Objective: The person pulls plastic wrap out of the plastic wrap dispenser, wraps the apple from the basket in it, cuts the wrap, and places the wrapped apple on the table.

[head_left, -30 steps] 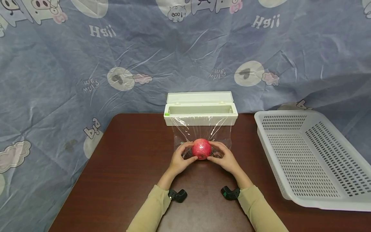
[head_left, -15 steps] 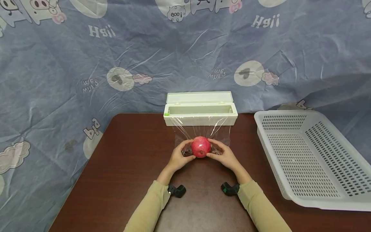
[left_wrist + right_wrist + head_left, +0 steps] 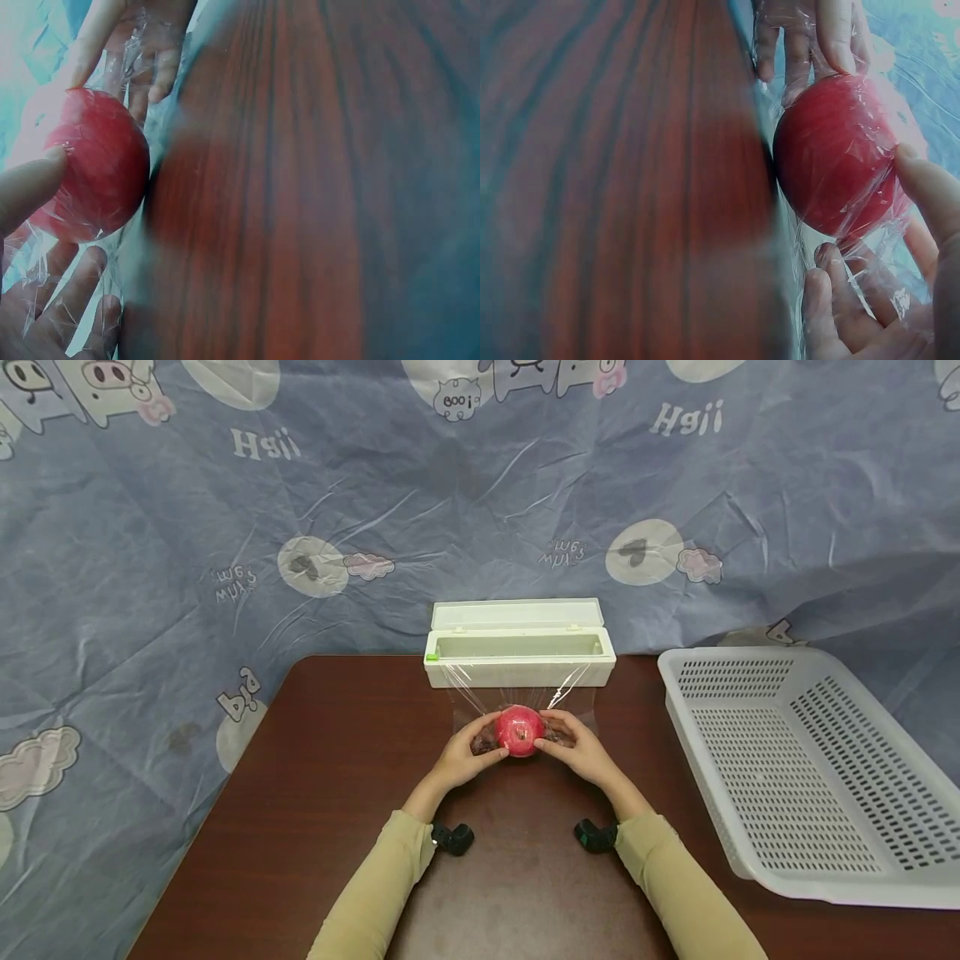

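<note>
A red apple (image 3: 520,732), partly covered in clear cling film (image 3: 564,690), is between both hands at the middle of the table. My left hand (image 3: 459,760) grips its left side with curled fingers and thumb. From the right, my right hand (image 3: 591,758) holds it the same way. Both wrist views show the apple (image 3: 101,165) low over the wood, with film wrinkled over its skin and bunched around the fingers. The film runs back from the apple to the white wrap dispenser box (image 3: 520,674), whose lid stands raised.
At the right of the brown table (image 3: 345,777) stands a large white perforated plastic basket (image 3: 701,793). A blue printed cloth (image 3: 480,510) hangs behind the table. A small green piece (image 3: 432,657) sits at the box's left front corner.
Both hands have rolled the apple away from me, a little nearer the dispenser box. Its dimple has turned from low on the near side to facing up toward me. The free film span has shortened.
</note>
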Motion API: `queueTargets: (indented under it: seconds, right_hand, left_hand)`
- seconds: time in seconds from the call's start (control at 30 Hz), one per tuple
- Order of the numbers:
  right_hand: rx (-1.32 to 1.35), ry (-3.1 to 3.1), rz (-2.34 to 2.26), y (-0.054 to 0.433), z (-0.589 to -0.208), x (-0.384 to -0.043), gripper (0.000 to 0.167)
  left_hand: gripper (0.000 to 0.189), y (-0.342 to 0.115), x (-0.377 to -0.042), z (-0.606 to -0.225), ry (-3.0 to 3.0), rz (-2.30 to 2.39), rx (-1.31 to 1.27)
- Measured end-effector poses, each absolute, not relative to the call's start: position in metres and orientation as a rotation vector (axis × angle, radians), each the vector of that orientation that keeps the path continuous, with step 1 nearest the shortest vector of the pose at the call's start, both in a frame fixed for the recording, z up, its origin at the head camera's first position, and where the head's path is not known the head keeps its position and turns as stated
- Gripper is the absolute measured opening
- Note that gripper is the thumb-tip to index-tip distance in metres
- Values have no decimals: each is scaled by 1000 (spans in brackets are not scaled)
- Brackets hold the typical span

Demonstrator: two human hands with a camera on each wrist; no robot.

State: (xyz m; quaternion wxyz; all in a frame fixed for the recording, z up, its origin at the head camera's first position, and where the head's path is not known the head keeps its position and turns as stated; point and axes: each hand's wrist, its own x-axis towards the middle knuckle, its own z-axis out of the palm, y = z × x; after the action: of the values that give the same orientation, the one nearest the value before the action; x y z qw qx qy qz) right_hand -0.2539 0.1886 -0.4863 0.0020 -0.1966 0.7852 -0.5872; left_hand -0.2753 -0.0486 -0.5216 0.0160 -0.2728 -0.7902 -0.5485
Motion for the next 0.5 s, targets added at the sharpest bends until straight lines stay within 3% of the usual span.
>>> queueTargets:
  seconds: [0.37, 0.5]
  right_hand:
    - [-540, 2554, -1674, 190, -482, -259, 51]
    - [-515, 2556, -1652, 193, -496, -271, 55]
  left_hand:
    - [61, -52, -284, -519, -2615, -1674, -705]
    - [60, -53, -287, -517, -2690, -1606, -662]
